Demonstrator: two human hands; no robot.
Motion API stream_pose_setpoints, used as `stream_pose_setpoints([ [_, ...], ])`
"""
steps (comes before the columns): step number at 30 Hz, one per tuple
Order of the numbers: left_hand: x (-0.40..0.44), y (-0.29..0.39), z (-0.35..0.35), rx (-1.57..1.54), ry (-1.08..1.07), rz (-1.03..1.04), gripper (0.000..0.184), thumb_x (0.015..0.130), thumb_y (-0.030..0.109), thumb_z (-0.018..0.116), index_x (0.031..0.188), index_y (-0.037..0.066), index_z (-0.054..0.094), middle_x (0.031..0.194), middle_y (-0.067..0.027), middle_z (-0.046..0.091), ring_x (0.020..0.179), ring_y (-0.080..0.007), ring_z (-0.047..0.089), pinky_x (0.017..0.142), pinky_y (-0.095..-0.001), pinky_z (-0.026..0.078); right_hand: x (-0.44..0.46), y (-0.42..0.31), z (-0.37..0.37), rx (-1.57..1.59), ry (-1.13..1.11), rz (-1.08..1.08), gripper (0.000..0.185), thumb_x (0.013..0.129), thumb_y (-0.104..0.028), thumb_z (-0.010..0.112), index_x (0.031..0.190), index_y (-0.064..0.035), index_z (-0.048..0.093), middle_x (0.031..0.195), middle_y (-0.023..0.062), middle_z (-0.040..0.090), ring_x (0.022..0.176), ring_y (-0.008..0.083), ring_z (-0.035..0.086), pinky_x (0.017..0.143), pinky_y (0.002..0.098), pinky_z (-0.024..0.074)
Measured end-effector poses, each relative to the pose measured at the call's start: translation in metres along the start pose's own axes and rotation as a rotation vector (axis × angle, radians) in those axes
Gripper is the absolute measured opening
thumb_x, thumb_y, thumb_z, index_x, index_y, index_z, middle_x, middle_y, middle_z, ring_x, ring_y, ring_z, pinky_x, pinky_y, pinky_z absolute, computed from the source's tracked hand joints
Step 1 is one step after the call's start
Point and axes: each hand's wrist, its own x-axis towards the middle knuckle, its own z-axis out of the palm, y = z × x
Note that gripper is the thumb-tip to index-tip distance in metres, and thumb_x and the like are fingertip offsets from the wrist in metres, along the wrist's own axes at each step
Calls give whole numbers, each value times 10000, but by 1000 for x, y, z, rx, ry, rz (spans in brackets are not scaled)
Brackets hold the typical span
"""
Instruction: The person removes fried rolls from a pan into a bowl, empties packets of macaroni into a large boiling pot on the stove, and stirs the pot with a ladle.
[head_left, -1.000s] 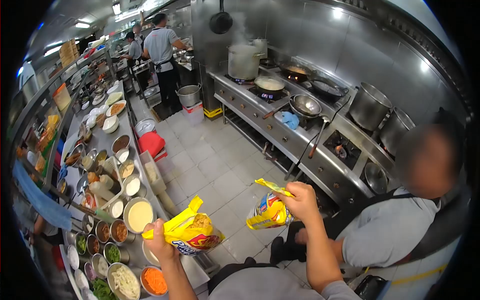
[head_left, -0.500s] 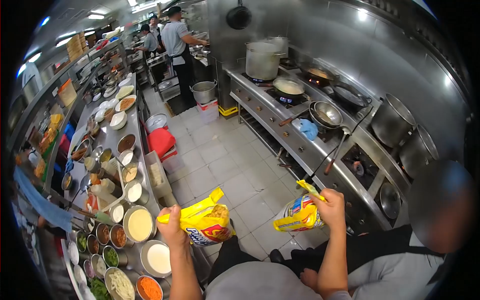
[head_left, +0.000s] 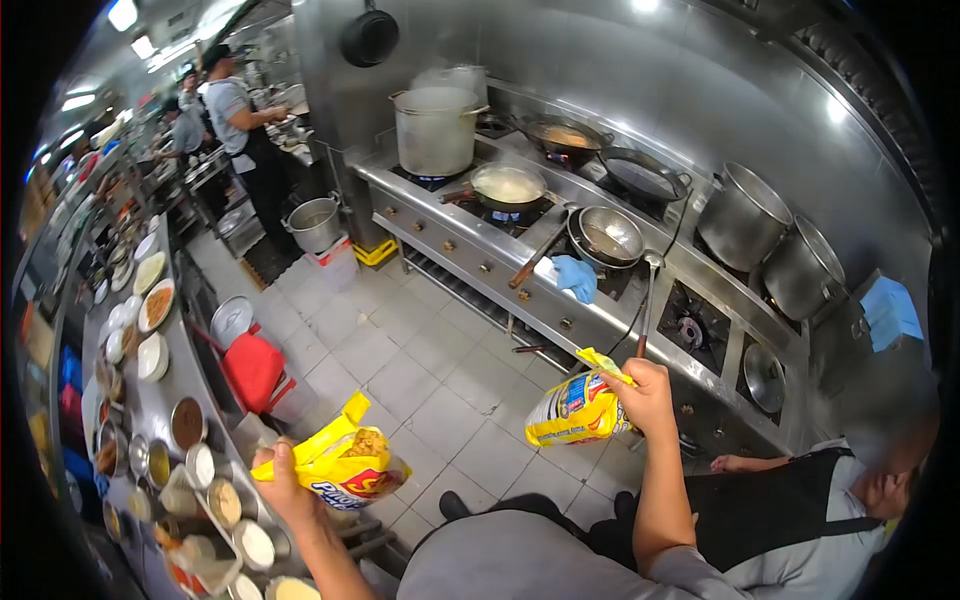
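My left hand (head_left: 284,485) is closed on the top corner of a yellow pasta bag (head_left: 350,468). The bag is torn open, and short golden pasta shows at its mouth. In my right hand (head_left: 645,393) I grip the gathered top of a second yellow bag (head_left: 575,412), which hangs tilted with a printed back panel showing. Both bags are held over the tiled floor, apart from each other. Behind the right one runs the stove front.
On the stove (head_left: 560,300) are a steaming stockpot (head_left: 436,140), a pan of pale liquid (head_left: 507,186) on a lit burner, a strainer (head_left: 611,235) and a blue cloth (head_left: 575,278). Left is a counter with sauce containers (head_left: 225,503). A co-worker (head_left: 770,510) is close on my right.
My view has turned to the right, so the counter and stove have shifted left in the picture. Both hands still hold their bags.
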Motion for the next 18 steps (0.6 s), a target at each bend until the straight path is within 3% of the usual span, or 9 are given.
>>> stream_pose_setpoints([
  [3,44,-15,15,27,18,-44,278,842,92,580,669,98,362,684,-41,460,596,-95,395,551,-247,365,20,7,6,-49,65,65,353,694,-74,729,559,0,412,506,68,388,460,120,366,443,292,303],
  [5,75,-33,16,2,8,-71,280,831,100,593,669,103,365,680,-34,450,590,-89,383,541,-241,355,30,15,10,-63,112,134,323,687,-120,744,571,15,474,522,122,429,450,221,434,446,330,322],
  [7,101,-46,26,-27,-64,-112,274,821,108,610,672,103,380,698,-48,481,603,-96,425,561,-241,384,42,25,17,-89,117,148,316,679,-117,746,573,13,479,519,121,433,445,224,438,443,332,323],
  [10,142,-73,42,-57,-8,-146,212,818,102,606,714,93,421,753,-87,554,660,-140,537,653,-268,468,61,42,40,-174,128,174,338,666,-124,754,560,8,462,510,116,424,443,231,432,441,343,318],
  [18,268,-136,92,-90,-90,-180,173,820,115,595,744,82,443,780,-83,578,691,-159,578,681,-290,489,150,62,109,-127,133,218,340,662,-130,760,542,-1,469,498,109,406,449,232,408,441,344,305],
])
